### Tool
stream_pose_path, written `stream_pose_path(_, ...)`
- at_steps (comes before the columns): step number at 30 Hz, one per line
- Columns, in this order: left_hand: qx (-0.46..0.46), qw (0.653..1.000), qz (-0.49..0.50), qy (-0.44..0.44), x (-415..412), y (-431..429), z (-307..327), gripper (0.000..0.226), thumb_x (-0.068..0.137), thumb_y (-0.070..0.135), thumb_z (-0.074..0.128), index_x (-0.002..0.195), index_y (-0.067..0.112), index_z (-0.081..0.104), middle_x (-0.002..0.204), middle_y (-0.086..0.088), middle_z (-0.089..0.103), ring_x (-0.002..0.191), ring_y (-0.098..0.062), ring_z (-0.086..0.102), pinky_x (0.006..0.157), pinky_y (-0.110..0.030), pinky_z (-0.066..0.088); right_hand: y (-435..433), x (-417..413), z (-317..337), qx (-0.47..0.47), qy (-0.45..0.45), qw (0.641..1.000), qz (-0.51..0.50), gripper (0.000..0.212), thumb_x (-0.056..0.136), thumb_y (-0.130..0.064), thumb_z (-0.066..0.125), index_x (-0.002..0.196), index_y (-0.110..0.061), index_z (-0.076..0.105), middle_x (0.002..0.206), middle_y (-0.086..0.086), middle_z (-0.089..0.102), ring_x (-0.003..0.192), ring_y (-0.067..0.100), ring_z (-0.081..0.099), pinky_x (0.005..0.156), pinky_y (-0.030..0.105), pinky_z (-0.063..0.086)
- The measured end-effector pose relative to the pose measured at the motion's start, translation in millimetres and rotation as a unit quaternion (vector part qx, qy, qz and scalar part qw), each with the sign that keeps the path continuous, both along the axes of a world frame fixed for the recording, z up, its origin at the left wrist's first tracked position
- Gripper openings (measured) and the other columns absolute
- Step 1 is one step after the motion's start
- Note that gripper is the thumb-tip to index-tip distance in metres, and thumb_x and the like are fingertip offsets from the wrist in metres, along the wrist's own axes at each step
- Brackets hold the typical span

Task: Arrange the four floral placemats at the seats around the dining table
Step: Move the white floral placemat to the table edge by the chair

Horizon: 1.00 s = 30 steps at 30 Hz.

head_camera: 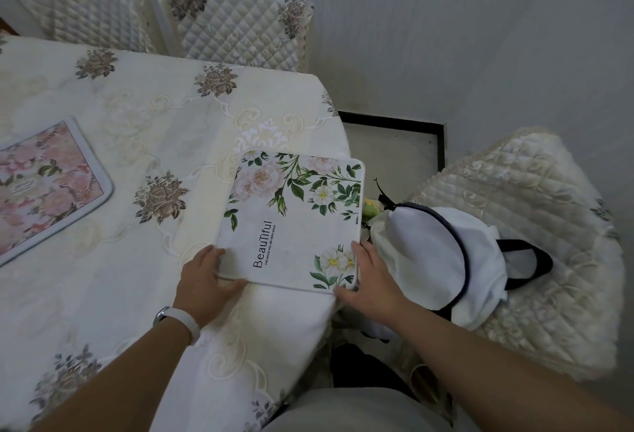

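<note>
White placemat (295, 219), green leaves and white flowers, printed "BeauTiful": lying flat at the right edge of the table (144, 116), its far right corner overhanging the table edge slightly.

Left hand (206, 280): gripping the near left corner of the white placemat, thumb on top, fingers curling at the edge. White wristband (182, 320) sitting on the wrist.

Right hand (367, 275): gripping the near right corner of the same placemat, fingers lying along its right edge, thumb at the near edge.

Pink placemat (44, 184), rose print, pale border: lying flat on the left of the table, partly running out of view, well apart from the white one.

Tablecloth (103, 294), cream with embroidered brown flowers: covering the table.

Quilted chairs (236, 16): two standing at the far side. A third chair (535, 191) standing at the right, carrying a white bag (442, 253) with dark trim.
</note>
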<state>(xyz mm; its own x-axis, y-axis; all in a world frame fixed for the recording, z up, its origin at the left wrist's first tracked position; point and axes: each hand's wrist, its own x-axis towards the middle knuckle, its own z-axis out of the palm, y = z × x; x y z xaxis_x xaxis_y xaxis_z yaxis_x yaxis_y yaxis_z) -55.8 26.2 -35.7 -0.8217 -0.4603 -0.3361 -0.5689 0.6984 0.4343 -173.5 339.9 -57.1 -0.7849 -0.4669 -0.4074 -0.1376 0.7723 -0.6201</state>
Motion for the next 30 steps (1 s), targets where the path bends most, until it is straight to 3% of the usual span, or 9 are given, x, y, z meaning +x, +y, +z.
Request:
stream_pose_path(5, -0.016, 1.0, 0.002, -0.005, 1, 0, -4, 0.075, 0.065, 0.049, 0.082, 0.126, 0.014, 0.056, 0.141, -0.016, 0.048, 0.126, -0.04, 0.044, 0.104, -0.053, 0.039, 4, -4, -2, 0.01, 0.012, 1.0, 0.026, 0.107, 0.068, -0.068, 0.059, 0.153, -0.022, 0.012, 0.16, -0.004, 0.007, 0.145, 0.016, 0.01, 0.115, 0.031, 0.017)
stream_pose_path(11, -0.025, 0.999, 0.009, -0.018, 2, 3, -3, 0.077, 0.064, 0.055, 0.076, 0.127, 0.017, 0.055, 0.143, -0.014, 0.046, 0.126, -0.041, 0.042, 0.102, -0.053, 0.039, 12, -10, -6, 0.033, 0.048, 0.996, 0.07, 0.106, 0.069, -0.074, 0.054, 0.152, -0.021, 0.015, 0.159, -0.002, 0.012, 0.144, 0.019, 0.016, 0.116, 0.035, 0.023)
stream_pose_path(16, -0.02, 1.0, 0.011, -0.005, -2, 4, 10, 0.079, 0.069, 0.052, 0.077, 0.132, 0.012, 0.052, 0.144, -0.014, 0.046, 0.13, -0.036, 0.041, 0.108, -0.05, 0.035, 12, -26, 10, 0.002, 0.053, 0.997, 0.05, 0.093, 0.071, -0.067, 0.056, 0.147, -0.023, 0.026, 0.153, -0.006, 0.019, 0.137, 0.016, 0.027, 0.111, 0.036, 0.033)
stream_pose_path(20, -0.065, 0.995, 0.021, 0.07, -3, 6, 44, 0.073, 0.076, 0.052, 0.067, 0.134, 0.012, 0.049, 0.14, -0.013, 0.051, 0.126, -0.033, 0.047, 0.104, -0.049, 0.039, -12, -53, 38, -0.051, 0.074, 0.994, 0.055, 0.064, 0.079, -0.047, 0.061, 0.135, -0.022, 0.044, 0.138, -0.003, 0.04, 0.127, 0.016, 0.039, 0.105, 0.036, 0.038)
stream_pose_path(25, -0.146, 0.982, 0.046, 0.107, 19, 3, 92, 0.068, 0.08, 0.057, 0.05, 0.132, 0.015, 0.051, 0.14, -0.009, 0.053, 0.125, -0.028, 0.048, 0.101, -0.046, 0.039, -72, -72, 70, -0.088, 0.139, 0.964, 0.21, 0.05, 0.086, -0.038, 0.062, 0.131, -0.017, 0.055, 0.136, 0.003, 0.049, 0.127, 0.02, 0.039, 0.105, 0.038, 0.033)
stream_pose_path(30, -0.196, 0.972, 0.11, 0.071, 76, -7, 118, 0.062, 0.081, 0.054, 0.049, 0.126, 0.013, 0.058, 0.136, -0.012, 0.057, 0.12, -0.035, 0.053, 0.095, -0.051, 0.044, -143, -58, 95, -0.098, 0.208, 0.894, 0.385, 0.051, 0.086, -0.04, 0.061, 0.129, -0.013, 0.058, 0.137, 0.01, 0.053, 0.127, 0.028, 0.045, 0.103, 0.045, 0.038)
